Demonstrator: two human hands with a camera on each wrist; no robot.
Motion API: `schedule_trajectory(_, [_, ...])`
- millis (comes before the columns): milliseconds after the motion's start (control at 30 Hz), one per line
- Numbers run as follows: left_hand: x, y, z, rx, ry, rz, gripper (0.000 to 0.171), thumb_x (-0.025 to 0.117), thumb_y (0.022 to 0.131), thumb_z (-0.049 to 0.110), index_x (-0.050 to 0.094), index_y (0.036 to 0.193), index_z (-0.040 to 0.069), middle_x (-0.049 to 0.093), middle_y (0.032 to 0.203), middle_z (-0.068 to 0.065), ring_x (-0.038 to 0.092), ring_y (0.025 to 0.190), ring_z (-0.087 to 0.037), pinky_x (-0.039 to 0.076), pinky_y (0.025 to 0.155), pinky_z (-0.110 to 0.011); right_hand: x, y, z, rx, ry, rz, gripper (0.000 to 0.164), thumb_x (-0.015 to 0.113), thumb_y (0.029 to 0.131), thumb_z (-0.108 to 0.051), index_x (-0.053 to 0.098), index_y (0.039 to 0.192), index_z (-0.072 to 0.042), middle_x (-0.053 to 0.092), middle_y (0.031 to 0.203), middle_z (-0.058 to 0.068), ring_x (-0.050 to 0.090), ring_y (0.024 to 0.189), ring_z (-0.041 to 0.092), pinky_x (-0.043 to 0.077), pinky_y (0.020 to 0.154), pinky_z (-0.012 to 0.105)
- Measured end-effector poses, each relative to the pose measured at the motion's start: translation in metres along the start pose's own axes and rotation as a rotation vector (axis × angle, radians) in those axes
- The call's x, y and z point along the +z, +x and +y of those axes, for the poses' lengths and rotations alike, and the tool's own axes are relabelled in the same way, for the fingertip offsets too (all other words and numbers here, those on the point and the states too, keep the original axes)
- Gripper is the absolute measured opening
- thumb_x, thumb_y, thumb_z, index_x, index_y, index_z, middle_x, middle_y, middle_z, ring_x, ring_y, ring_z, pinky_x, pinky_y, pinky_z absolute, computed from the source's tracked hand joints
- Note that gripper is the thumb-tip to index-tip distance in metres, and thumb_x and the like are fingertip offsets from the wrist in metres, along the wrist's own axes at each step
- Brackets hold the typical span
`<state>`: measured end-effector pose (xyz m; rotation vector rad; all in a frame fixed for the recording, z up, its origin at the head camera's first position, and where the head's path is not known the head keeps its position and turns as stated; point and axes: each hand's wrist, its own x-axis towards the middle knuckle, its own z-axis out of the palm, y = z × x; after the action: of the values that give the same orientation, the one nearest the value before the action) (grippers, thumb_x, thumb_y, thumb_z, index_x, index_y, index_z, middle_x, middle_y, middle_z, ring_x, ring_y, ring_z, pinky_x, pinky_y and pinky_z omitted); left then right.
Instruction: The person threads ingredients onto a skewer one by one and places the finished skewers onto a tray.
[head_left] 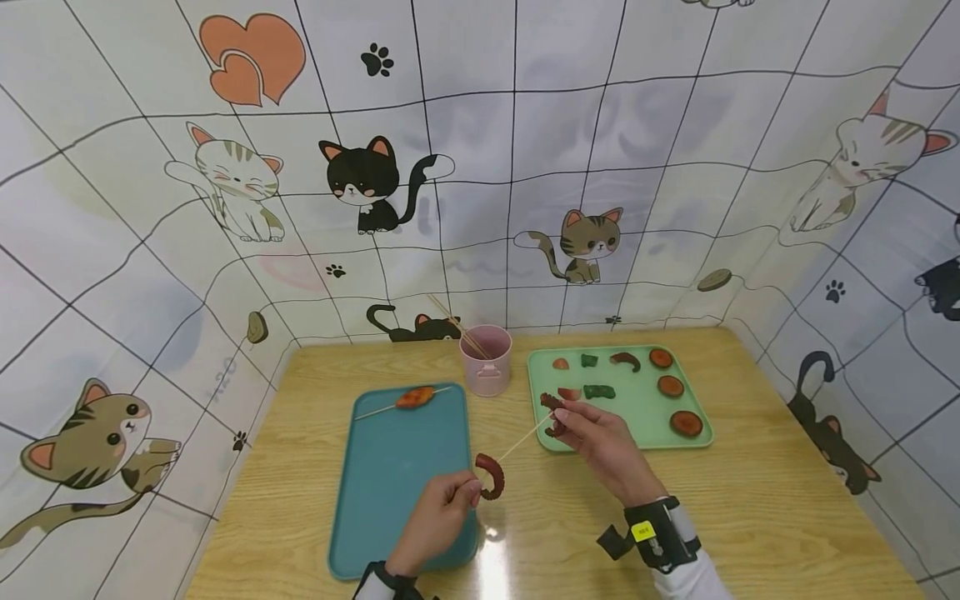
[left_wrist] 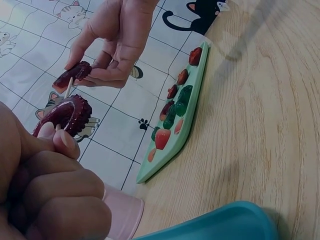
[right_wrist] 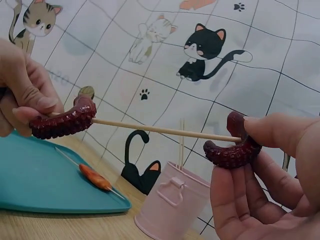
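My left hand point(head_left: 438, 510) grips one end of a thin wooden skewer point(right_wrist: 165, 131). A dark red curled octopus tentacle piece point(right_wrist: 67, 121) is threaded on the skewer right at the left fingertips. At the skewer's other end, my right hand point(head_left: 603, 450) pinches a second curled tentacle piece point(right_wrist: 232, 154) between thumb and fingers. The skewer's tip meets that second piece within its curl. Both hands are raised above the table, the left over the blue tray's right edge and the right by the green tray's near-left corner.
On the blue tray point(head_left: 401, 467) lies a skewered orange-brown piece point(head_left: 415, 397). The green tray point(head_left: 637, 429) bears round brown slices point(head_left: 686, 423), green pieces point(head_left: 599, 391), pinkish pieces and another tentacle point(head_left: 626, 360). Between the trays' far ends stands a pink bucket point(head_left: 487, 379) with skewers.
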<state>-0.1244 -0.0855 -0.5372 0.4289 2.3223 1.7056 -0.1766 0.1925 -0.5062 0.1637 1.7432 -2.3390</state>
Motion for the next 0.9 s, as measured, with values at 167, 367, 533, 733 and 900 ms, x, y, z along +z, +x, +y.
schedule_trajectory(167, [0.000, -0.001, 0.001, -0.014, -0.016, -0.002, 0.037, 0.054, 0.107, 0.016, 0.055, 0.076, -0.005, 0.031, 0.059, 0.002, 0.026, 0.050, -0.002, 0.028, 0.055, -0.022, 0.003, -0.001, 0.001, -0.006, -0.024, 0.041, 0.022, 0.074, 0.095, -0.017, 0.074, 0.114, -0.004, 0.072, 0.106, -0.001, 0.069, 0.091, 0.012, 0.059, 0.088, 0.027])
schedule_trajectory(367, [0.002, 0.000, -0.002, -0.024, -0.010, 0.003, 0.038, 0.053, 0.107, 0.014, 0.055, 0.078, -0.010, 0.030, 0.058, 0.003, 0.026, 0.050, -0.002, 0.028, 0.056, -0.021, 0.006, -0.002, 0.005, -0.014, -0.043, 0.057, 0.024, 0.072, 0.097, -0.016, 0.073, 0.116, -0.002, 0.074, 0.098, -0.004, 0.069, 0.088, 0.011, 0.058, 0.086, 0.027])
schedule_trajectory(533, [0.003, -0.001, -0.006, -0.015, -0.003, 0.007, 0.042, 0.053, 0.108, 0.018, 0.054, 0.077, -0.011, 0.031, 0.058, 0.004, 0.027, 0.050, -0.001, 0.029, 0.056, -0.020, 0.008, -0.004, 0.008, -0.015, -0.039, 0.058, 0.023, 0.073, 0.096, -0.015, 0.073, 0.114, -0.003, 0.074, 0.100, -0.002, 0.069, 0.090, 0.011, 0.058, 0.085, 0.027])
schedule_trajectory(733, [0.005, 0.000, -0.009, -0.001, 0.018, 0.023, 0.040, 0.054, 0.107, 0.016, 0.054, 0.073, -0.004, 0.033, 0.058, 0.006, 0.028, 0.050, -0.001, 0.029, 0.056, -0.019, 0.007, -0.005, 0.010, -0.003, -0.057, 0.047, 0.029, 0.074, 0.096, -0.019, 0.071, 0.117, 0.000, 0.074, 0.103, -0.002, 0.069, 0.093, 0.011, 0.058, 0.086, 0.026])
schedule_trajectory(900, [0.007, 0.001, -0.010, -0.006, 0.036, 0.037, 0.036, 0.054, 0.106, 0.007, 0.054, 0.070, 0.002, 0.034, 0.058, 0.006, 0.030, 0.051, 0.000, 0.029, 0.055, -0.018, 0.006, -0.003, 0.014, 0.003, -0.068, 0.038, 0.036, 0.076, 0.094, -0.021, 0.069, 0.120, 0.004, 0.074, 0.104, 0.000, 0.069, 0.093, 0.013, 0.058, 0.089, 0.032])
